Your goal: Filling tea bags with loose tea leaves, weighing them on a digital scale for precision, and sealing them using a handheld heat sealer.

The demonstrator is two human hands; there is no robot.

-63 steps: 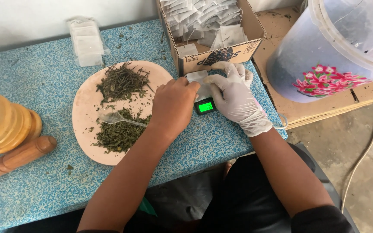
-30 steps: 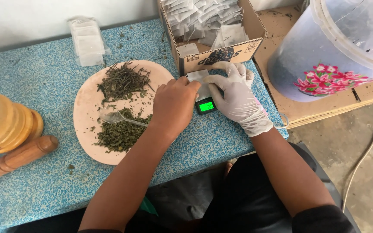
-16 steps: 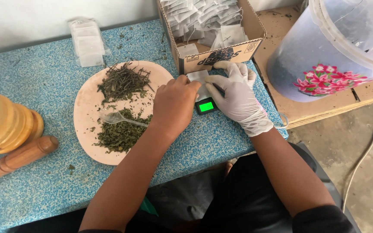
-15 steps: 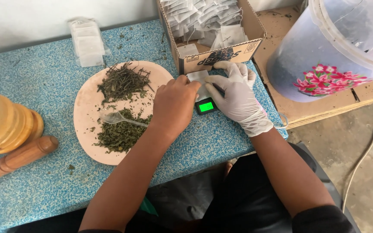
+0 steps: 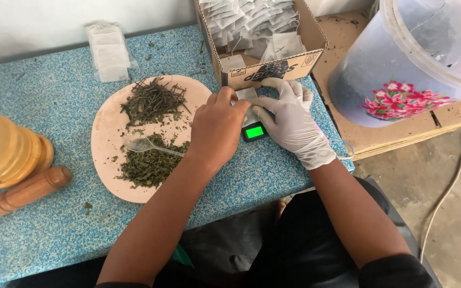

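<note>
The bare left hand (image 5: 218, 128) and the white-gloved right hand (image 5: 290, 120) meet over a small digital scale (image 5: 254, 131) with a lit green display. Both pinch a white tea-bag sachet (image 5: 247, 95) just beside the cardboard box (image 5: 316, 37). The plate (image 5: 102, 144) of dried herbs lies left.
</note>
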